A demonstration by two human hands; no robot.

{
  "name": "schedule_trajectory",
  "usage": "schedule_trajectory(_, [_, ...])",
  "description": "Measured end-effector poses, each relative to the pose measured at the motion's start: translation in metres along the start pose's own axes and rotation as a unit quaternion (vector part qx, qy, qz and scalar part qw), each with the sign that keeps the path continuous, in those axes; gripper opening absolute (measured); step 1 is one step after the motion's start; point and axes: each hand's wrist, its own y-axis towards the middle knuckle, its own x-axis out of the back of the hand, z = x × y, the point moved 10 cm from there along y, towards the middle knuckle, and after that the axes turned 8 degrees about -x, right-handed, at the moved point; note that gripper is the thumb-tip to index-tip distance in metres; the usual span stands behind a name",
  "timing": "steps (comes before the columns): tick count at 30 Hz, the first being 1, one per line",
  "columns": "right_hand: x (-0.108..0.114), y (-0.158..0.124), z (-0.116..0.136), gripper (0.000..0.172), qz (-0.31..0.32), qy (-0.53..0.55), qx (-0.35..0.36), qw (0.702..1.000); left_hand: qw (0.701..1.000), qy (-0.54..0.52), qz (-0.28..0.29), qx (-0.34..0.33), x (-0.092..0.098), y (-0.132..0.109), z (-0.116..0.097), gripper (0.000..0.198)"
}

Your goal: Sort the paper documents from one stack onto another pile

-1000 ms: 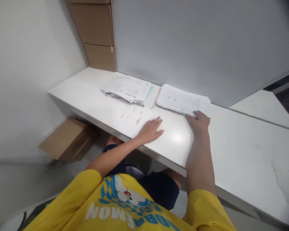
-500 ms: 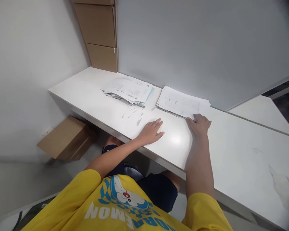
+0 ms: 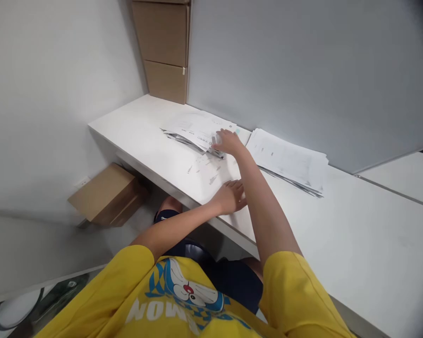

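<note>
A loose stack of printed papers (image 3: 193, 126) lies at the back of the white desk, its sheets uneven along the near edge. My right hand (image 3: 228, 142) is over the right end of that stack with fingers spread; whether it presses on the top sheet I cannot tell. To the right lies a second, neater stack of papers (image 3: 285, 159) with no hand on it. My left hand (image 3: 230, 197) rests on the desktop by the front edge, fingers extended, partly hidden behind my right forearm.
The long white desk (image 3: 366, 244) runs against a grey partition (image 3: 285, 70). Brown cardboard boxes (image 3: 165, 80) are stacked at its far left end. Below the desk's left side sits another cardboard box (image 3: 102, 192). Grey marks (image 3: 213, 180) show on the desktop before the left stack.
My right hand has left the near right corner of the right stack and moved left to the left stack. My left hand stays on the desk. The view has shifted slightly.
</note>
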Motion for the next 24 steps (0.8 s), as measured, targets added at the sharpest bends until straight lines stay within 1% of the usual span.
schedule_trajectory(2, [-0.020, 0.006, 0.012, 0.074, 0.081, -0.019, -0.019, 0.996, 1.000, 0.004, -0.004, -0.002, -0.001, -0.001, 0.000, 0.030])
schedule_trajectory(3, [-0.025, 0.005, 0.013, 0.076, 0.105, -0.023, -0.029, 0.994, 1.000, 0.006, -0.004, -0.002, -0.001, -0.001, 0.000, 0.027])
schedule_trajectory(4, [-0.028, 0.003, 0.014, 0.077, 0.116, -0.023, -0.036, 0.992, 1.000, 0.008, -0.003, -0.003, -0.002, -0.001, 0.000, 0.026])
schedule_trajectory(7, [-0.028, -0.003, 0.010, 0.078, 0.112, -0.008, -0.048, 0.992, 1.000, 0.018, 0.003, -0.008, -0.002, -0.001, -0.002, 0.030])
schedule_trajectory(11, [-0.033, -0.009, 0.008, 0.084, 0.113, 0.011, -0.041, 0.993, 0.999, 0.024, 0.023, -0.015, -0.003, 0.000, -0.005, 0.033])
schedule_trajectory(15, [-0.042, -0.009, 0.004, 0.086, 0.094, 0.029, -0.028, 0.995, 0.999, 0.016, 0.035, -0.024, -0.004, 0.001, -0.007, 0.042])
schedule_trajectory(18, [-0.046, -0.007, -0.002, 0.090, 0.075, 0.060, -0.024, 0.995, 0.999, -0.002, 0.038, -0.018, -0.006, 0.000, -0.005, 0.046])
schedule_trajectory(20, [-0.049, -0.006, -0.005, 0.092, 0.073, 0.086, -0.027, 0.993, 0.999, -0.017, 0.041, -0.015, -0.008, 0.000, -0.004, 0.048])
schedule_trajectory(24, [-0.049, -0.007, -0.006, 0.089, 0.071, 0.114, -0.041, 0.990, 0.999, -0.026, 0.045, -0.014, -0.008, -0.001, -0.004, 0.056])
